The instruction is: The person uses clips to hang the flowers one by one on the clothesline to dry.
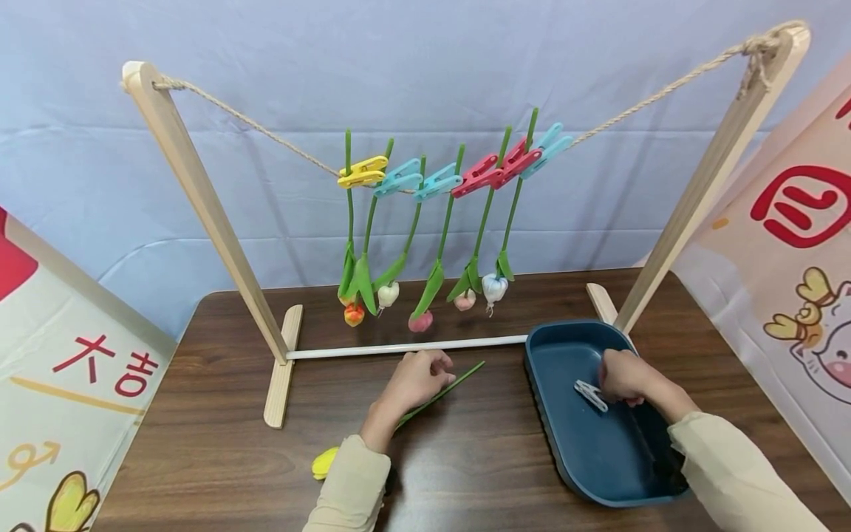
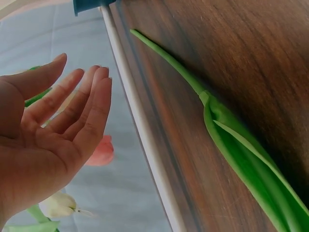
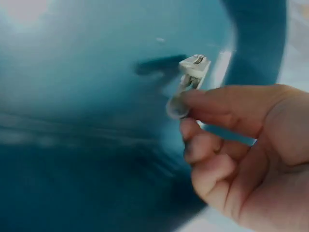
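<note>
Over the blue tray [image 1: 578,462], my right hand [image 1: 625,375] pinches a whitish clothespin [image 1: 590,396] between thumb and fingers. The right wrist view shows the clothespin [image 3: 194,67] jutting past the fingertips, slightly blurred. My left hand [image 1: 419,378] hovers over the table beside a green stem [image 1: 459,388], holding nothing; its fingers [image 2: 91,101] are loosely extended. That stem belongs to an artificial tulip lying on the wood, with a yellow bloom [image 1: 324,463] partly hidden by my left sleeve. Its green leaves [image 2: 246,159] show in the left wrist view.
Beyond my hands, a wooden frame [image 1: 206,214] carries a sagging rope [image 1: 253,131]. Several tulips hang upside down from it by yellow, blue and red clothespins [image 1: 399,177]. A white bar [image 1: 399,347] joins the posts low down. Printed banners [image 1: 80,414] flank the table.
</note>
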The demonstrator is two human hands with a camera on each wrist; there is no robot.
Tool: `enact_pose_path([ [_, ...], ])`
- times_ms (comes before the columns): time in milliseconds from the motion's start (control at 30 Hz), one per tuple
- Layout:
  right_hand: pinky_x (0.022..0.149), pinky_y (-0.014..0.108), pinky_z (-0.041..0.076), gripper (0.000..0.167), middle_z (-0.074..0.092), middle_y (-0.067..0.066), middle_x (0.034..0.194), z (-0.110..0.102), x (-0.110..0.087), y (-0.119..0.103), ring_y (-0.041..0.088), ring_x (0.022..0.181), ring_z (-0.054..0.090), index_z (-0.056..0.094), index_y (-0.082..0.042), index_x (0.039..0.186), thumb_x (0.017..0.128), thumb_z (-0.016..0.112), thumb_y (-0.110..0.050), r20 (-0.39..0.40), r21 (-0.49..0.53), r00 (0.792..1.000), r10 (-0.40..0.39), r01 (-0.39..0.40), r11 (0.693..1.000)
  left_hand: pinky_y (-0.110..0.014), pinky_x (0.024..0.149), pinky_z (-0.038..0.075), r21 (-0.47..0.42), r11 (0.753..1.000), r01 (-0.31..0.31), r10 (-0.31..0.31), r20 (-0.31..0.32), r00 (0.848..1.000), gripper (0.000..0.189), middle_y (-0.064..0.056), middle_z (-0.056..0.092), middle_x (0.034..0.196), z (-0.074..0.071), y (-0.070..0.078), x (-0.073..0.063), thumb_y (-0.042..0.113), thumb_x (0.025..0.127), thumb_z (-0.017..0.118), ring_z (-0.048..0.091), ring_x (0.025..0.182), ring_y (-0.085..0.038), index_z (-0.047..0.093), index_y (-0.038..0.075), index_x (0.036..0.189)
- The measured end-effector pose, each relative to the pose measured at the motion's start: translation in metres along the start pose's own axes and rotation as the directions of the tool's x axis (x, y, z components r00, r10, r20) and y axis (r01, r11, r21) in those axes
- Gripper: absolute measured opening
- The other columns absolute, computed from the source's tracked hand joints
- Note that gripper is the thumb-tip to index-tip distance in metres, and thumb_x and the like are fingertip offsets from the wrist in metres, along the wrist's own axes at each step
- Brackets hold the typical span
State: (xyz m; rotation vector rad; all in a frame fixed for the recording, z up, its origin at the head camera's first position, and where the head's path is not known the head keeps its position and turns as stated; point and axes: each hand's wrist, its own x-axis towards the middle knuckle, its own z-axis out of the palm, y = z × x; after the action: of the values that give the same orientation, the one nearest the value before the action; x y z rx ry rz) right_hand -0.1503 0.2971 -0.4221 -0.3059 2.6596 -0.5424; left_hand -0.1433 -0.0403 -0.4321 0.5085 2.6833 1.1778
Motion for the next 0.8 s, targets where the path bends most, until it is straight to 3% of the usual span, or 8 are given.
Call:
enact_pose_path([
  [200, 0.04, 0.025, 0.042, 0.018, 0.053, -0.001, 0.051, -0.024, 0.001, -0.032, 0.01, 0.038, 0.05, 0.061, -0.006, 0.068, 0.081, 0.055, 0.005, -0.05, 0.085, 0.983, -0.178, 0.182, 0.98, -0.022, 0.062, 0.044, -0.01, 0.997, -0.075, 0.075, -0.013, 0.997, 0.011, 0.003, 0.063, 0.07, 0.005, 0.011, 0.003, 0.013, 0.083, 0.066, 0.056, 0.064, -0.006, 0.067, 0.004, 0.091],
  [400, 0.046, 0.024, 0.044, 0.013, 0.057, -0.005, 0.061, -0.034, 0.004, -0.079, 0.005, 0.047, 0.052, 0.066, -0.007, 0.078, 0.083, 0.059, 0.003, -0.069, 0.091, 0.916, -0.395, 0.4, 0.912, -0.02, 0.067, 0.044, 0.041, 0.986, -0.159, 0.16, -0.038, 0.986, 0.013, 0.004, 0.064, 0.075, 0.008, 0.036, 0.006, 0.016, 0.087, 0.062, 0.056, 0.069, -0.005, 0.066, 0.007, 0.096],
  [600, 0.048, 0.023, 0.046, 0.016, 0.057, -0.004, 0.07, -0.027, 0.007, -0.108, 0.002, 0.051, 0.051, 0.067, -0.007, 0.08, 0.082, 0.058, 0.007, -0.075, 0.095, 0.864, -0.498, 0.504, 0.859, -0.017, 0.062, 0.041, 0.07, 0.974, -0.217, 0.22, -0.033, 0.975, 0.011, 0.003, 0.063, 0.074, 0.005, 0.057, 0.004, 0.013, 0.085, 0.065, 0.053, 0.065, -0.004, 0.066, 0.006, 0.094],
  [800, 0.051, 0.023, 0.047, 0.009, 0.057, -0.005, 0.073, -0.023, 0.008, -0.112, 0.004, 0.056, 0.053, 0.069, -0.006, 0.085, 0.084, 0.061, -0.001, -0.117, 0.138, 0.847, -0.519, 0.532, 0.836, -0.016, 0.058, 0.038, 0.09, 0.96, -0.267, 0.273, -0.072, 0.959, 0.005, 0.003, 0.063, 0.072, -0.002, 0.057, 0.0, 0.011, 0.082, 0.068, 0.048, 0.06, -0.004, 0.068, 0.006, 0.084],
])
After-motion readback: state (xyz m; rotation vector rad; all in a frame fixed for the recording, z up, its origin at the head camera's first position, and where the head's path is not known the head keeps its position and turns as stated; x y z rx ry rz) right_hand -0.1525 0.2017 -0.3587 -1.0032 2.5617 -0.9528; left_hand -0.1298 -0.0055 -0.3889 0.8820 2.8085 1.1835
